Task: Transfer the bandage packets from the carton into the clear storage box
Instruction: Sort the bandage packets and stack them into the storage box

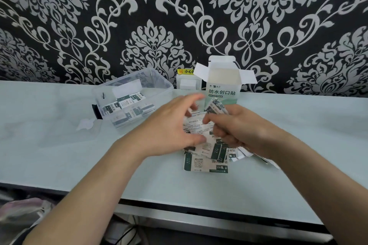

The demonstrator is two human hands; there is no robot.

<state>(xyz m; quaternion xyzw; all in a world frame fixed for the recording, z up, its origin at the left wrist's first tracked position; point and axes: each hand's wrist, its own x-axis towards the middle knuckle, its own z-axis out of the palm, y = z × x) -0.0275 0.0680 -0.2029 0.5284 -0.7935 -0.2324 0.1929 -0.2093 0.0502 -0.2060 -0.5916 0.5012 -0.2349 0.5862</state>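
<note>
The left hand (169, 125) hangs loosely spread over a heap of packets, fingers relaxed, its thumb tip resting on one of them. The right hand (243, 131), just beside it, has its fingers curled in, seemingly pinching a few packets from the same heap, though blur hides the exact hold.

To the left stands the clear plastic storage box (127, 77), lid off, with a layer of packets already lying inside it. The flat white and dark green bandage packets (205, 157) still to go lie fanned and overlapping on the pale glossy table (59, 145), under and in front of both hands. Behind them the white and green cardboard carton (222, 93) stands upright with its top flaps open; I cannot tell whether any remain in it.

The step in hand looks like gathering a bunch for the box. It would go best if the left hand squared the loose packets into a neat stack against the right before lifting, since they are thin, slick and slide over each other easily. Carried as one tight stack, low over the table, fewer should slip out on the way.

Each packet is a small rectangle, green-banded, with printed text and a code square.
</note>
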